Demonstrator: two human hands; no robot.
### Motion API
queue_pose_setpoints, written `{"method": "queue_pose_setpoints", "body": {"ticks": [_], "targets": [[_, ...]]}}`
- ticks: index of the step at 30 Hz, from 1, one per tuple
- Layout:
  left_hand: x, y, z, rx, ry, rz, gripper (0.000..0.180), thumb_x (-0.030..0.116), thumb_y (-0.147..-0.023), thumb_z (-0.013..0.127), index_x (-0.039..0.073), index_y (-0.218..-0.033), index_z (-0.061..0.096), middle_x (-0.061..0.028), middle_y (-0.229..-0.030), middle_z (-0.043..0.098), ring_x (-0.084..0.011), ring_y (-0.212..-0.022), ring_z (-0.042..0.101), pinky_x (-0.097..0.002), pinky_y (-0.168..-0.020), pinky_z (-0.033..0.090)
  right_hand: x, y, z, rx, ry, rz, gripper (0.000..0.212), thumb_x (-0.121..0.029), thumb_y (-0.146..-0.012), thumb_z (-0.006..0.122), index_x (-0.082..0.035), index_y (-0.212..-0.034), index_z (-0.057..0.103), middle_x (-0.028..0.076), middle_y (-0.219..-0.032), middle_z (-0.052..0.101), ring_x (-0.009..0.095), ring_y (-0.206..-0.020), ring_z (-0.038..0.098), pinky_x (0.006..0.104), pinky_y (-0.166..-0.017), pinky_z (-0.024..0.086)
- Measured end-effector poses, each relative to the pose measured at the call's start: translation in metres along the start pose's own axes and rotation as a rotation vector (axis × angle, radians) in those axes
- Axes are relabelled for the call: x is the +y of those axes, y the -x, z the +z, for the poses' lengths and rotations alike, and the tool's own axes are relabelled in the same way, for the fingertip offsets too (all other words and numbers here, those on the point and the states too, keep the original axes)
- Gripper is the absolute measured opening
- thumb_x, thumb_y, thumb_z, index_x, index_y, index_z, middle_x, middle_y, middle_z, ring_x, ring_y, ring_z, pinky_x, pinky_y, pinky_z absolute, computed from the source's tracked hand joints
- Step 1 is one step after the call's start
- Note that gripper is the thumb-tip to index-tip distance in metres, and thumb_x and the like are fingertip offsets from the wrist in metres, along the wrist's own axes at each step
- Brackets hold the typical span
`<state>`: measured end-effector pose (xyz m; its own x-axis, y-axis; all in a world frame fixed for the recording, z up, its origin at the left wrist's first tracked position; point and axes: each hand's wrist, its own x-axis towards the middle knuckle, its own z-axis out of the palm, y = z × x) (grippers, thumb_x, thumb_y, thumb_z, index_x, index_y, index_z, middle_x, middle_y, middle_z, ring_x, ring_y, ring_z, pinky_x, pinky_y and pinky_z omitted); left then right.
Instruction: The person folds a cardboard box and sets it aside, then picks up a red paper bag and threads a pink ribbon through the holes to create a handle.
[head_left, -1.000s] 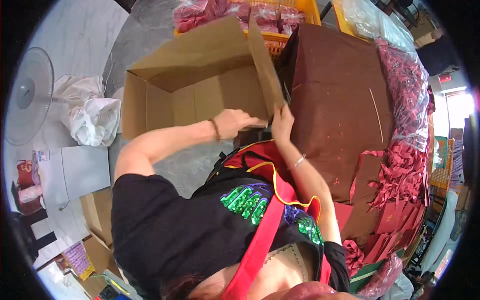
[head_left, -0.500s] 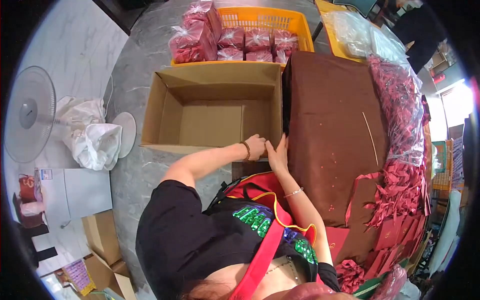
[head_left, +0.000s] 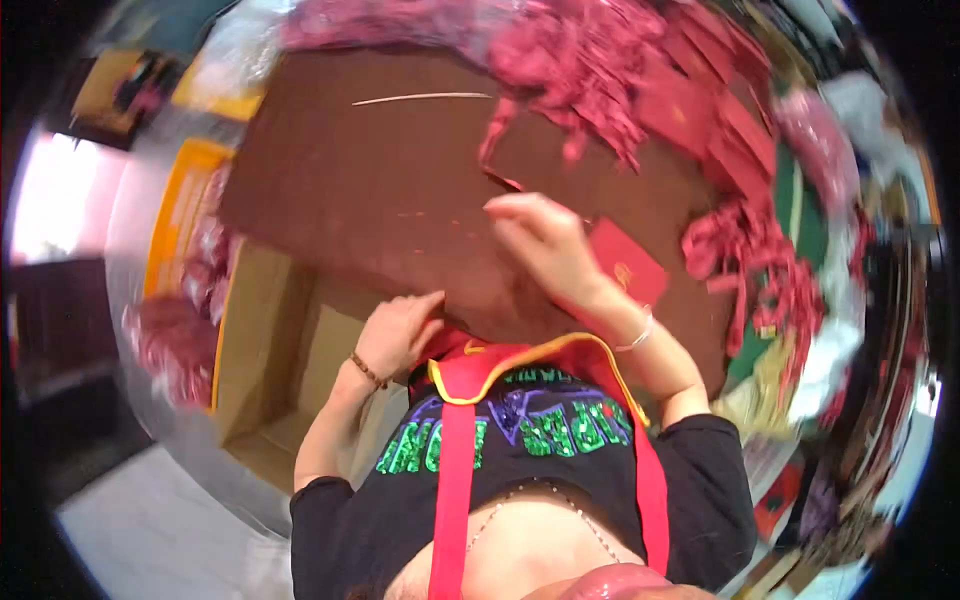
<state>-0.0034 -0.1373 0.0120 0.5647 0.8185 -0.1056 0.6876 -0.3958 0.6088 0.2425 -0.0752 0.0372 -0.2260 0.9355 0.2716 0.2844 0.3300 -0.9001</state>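
My left hand [head_left: 398,328], with a beaded bracelet at its wrist, is near the open cardboard box [head_left: 262,350], by the near edge of the brown cloth-covered table [head_left: 350,190]. Its fingers are loosely bent, and nothing shows in them. Over the cloth my right hand [head_left: 545,245] is raised, blurred by motion, its fingers apart with nothing visible in them. Close to it on the right lies a flat red card or envelope [head_left: 628,262]. A red ribbon strip [head_left: 490,150] hangs from the pile beyond.
A heap of red ribbons [head_left: 570,70] and red envelopes [head_left: 690,110] covers the far right. A thin pale stick [head_left: 420,98] lies on the cloth. Left of the box stand an orange crate [head_left: 172,220] and plastic-wrapped red packages [head_left: 175,345]. More ribbons [head_left: 750,250] lie to the right.
My view and body have turned right toward the brown-covered table. Both hands have come away from the box's near corner and are apart; the right one is now over the cloth.
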Motion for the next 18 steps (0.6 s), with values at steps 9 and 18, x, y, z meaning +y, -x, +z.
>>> {"method": "queue_pose_setpoints", "body": {"ticks": [9, 18], "targets": [[0.066, -0.157, 0.033, 0.22, -0.021, 0.488, 0.014, 0.011, -0.081, 0.057, 0.009, -0.094, 0.06, -0.0084, -0.079, 0.059, -0.0253, -0.074, 0.058, -0.0356, -0.064, 0.045, 0.047, 0.137, -0.144, 0.727, 0.036, 0.542, 0.024, -0.012, -0.089, 0.056, -0.002, -0.111, 0.059, 0.005, -0.102, 0.064, 0.009, -0.092, 0.057, 0.0223, -0.082, 0.044], [0.053, -0.198, 0.083, 0.324, -0.396, 0.492, 0.012, 0.021, -0.075, 0.065, 0.016, -0.085, 0.06, 0.0018, -0.092, 0.057, -0.018, -0.085, 0.052, -0.0346, -0.072, 0.037, 0.073, 0.102, -0.114, 0.358, 0.757, 0.249, 0.021, -0.009, -0.083, 0.057, -0.005, -0.102, 0.063, 0.013, -0.098, 0.062, 0.031, -0.088, 0.058, 0.0371, -0.077, 0.047]]}}
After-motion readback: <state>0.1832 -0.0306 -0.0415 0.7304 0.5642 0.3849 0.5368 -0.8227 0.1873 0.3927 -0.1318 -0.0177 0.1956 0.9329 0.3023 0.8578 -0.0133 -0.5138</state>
